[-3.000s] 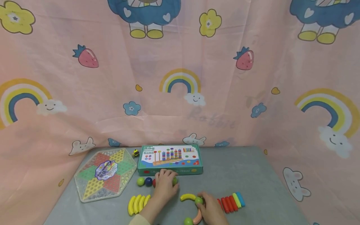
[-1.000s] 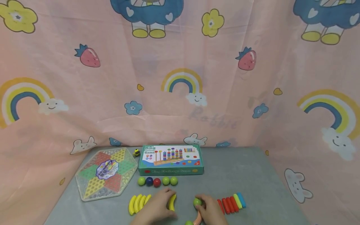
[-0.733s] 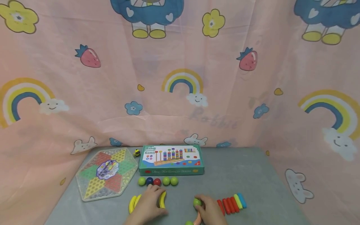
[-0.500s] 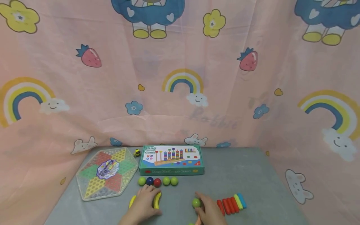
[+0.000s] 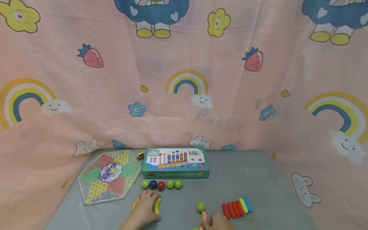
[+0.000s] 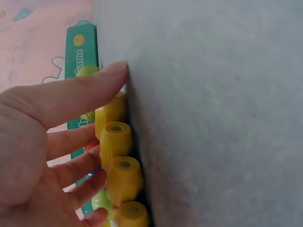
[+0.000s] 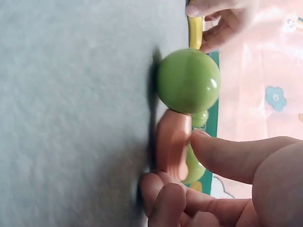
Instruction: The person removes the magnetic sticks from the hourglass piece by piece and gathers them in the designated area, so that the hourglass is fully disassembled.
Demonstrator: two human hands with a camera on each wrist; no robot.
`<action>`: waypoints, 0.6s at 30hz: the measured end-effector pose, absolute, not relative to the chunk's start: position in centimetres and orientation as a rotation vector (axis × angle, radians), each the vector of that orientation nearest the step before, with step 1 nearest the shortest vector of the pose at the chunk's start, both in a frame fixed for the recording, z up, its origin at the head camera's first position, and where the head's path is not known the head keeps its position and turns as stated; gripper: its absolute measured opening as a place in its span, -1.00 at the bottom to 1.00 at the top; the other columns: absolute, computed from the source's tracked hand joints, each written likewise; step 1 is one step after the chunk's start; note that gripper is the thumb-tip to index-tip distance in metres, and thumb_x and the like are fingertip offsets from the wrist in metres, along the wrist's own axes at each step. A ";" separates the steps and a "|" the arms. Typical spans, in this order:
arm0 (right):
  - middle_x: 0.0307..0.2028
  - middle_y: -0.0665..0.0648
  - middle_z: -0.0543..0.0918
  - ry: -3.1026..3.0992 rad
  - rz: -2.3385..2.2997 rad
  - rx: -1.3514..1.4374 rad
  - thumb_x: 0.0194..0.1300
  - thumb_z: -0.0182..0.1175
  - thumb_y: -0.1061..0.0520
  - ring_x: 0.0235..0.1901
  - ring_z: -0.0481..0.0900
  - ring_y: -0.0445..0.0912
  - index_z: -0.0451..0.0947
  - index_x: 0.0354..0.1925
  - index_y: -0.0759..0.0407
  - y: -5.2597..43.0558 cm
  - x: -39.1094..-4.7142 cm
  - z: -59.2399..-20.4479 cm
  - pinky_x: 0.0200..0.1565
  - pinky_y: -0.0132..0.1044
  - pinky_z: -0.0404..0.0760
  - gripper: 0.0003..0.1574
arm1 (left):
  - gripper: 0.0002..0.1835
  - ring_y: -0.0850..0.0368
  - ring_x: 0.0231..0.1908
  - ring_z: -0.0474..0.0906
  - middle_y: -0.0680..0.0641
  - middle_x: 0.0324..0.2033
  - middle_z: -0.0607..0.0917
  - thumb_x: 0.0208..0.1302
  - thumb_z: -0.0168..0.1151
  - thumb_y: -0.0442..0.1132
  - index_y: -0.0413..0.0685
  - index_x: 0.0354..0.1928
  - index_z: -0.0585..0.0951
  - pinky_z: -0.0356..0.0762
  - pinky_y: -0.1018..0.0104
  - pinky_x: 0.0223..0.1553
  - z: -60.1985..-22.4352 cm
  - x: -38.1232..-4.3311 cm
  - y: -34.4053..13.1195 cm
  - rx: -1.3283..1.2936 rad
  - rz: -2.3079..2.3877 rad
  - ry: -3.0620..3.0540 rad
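Note:
My left hand (image 5: 143, 209) holds a yellow banana-shaped piece (image 5: 156, 206) between thumb and fingers, at the right end of a row of such pieces. In the left wrist view, yellow pieces (image 6: 124, 177) lie side by side, a round hole in each visible end. My right hand (image 5: 217, 222) grips a salmon-pink curved piece (image 7: 173, 144), thumb on one side and fingertips at its lower end. A green ball (image 5: 201, 207) adjoins that piece's far end. Another green ball (image 5: 196, 228) shows partly at the bottom edge of the head view.
Behind my left hand is a row of green, blue and red balls (image 5: 161, 185). A green game box (image 5: 175, 174) stands behind them, beside a hexagonal board (image 5: 96, 177) and a small bee figure (image 5: 140, 155). Red, yellow and blue sticks (image 5: 236, 208) lie at right.
My left hand left the ball row, then carried the yellow piece away from the green ball, leftward to the other yellow pieces. My right hand moved from that ball to the salmon-pink piece.

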State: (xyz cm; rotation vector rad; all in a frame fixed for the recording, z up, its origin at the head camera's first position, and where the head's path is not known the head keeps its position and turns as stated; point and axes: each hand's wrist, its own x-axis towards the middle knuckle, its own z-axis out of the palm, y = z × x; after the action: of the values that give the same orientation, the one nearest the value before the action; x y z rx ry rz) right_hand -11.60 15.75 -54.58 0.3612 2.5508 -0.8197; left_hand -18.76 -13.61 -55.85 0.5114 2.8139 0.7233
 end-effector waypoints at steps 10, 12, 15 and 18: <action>-0.69 0.02 0.45 2.660 -0.770 0.347 0.35 0.24 -0.26 -0.63 0.42 -0.12 0.50 -0.58 0.07 14.7 -11.9 -54.9 -0.51 -0.29 0.36 -0.46 | -0.24 -0.19 0.19 0.40 -0.09 0.14 0.59 -0.09 0.61 0.02 0.03 0.23 0.59 0.31 -0.37 0.18 -54.6 -18.4 -11.4 0.607 0.794 2.733; -0.68 0.02 0.46 2.682 -0.767 0.342 0.38 0.17 -0.34 -0.64 0.41 -0.12 0.51 -0.57 0.06 14.5 -11.9 -54.7 -0.52 -0.28 0.36 -0.39 | -0.29 -0.12 0.18 0.45 -0.04 0.15 0.58 -0.03 0.58 0.01 0.09 0.24 0.59 0.42 -0.25 0.18 -54.5 -18.0 -10.3 0.661 0.828 2.699; -0.69 0.01 0.48 2.700 -0.794 0.284 0.37 0.11 -0.43 -0.65 0.41 -0.13 0.54 -0.55 0.05 14.6 -12.0 -54.5 -0.53 -0.27 0.36 -0.33 | -0.32 -0.01 0.17 0.52 0.03 0.19 0.56 0.06 0.54 -0.02 0.18 0.28 0.57 0.55 -0.06 0.15 -54.8 -17.6 -8.6 0.699 0.874 2.631; -0.66 -0.01 0.50 2.683 -0.868 0.178 0.36 0.10 -0.44 -0.63 0.43 -0.14 0.60 -0.50 0.05 14.9 -12.2 -54.5 -0.54 -0.26 0.39 -0.34 | -0.33 0.06 0.13 0.56 0.04 0.20 0.55 0.12 0.51 -0.04 0.22 0.31 0.53 0.62 0.06 0.08 -55.5 -17.4 -7.3 0.710 0.915 2.573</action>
State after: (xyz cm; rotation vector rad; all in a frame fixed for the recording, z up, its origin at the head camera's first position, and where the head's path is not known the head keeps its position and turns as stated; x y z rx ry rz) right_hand -12.21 14.92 -54.46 0.1783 2.6831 -0.8679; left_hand -17.42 -7.26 -55.48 0.7102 2.5735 0.9152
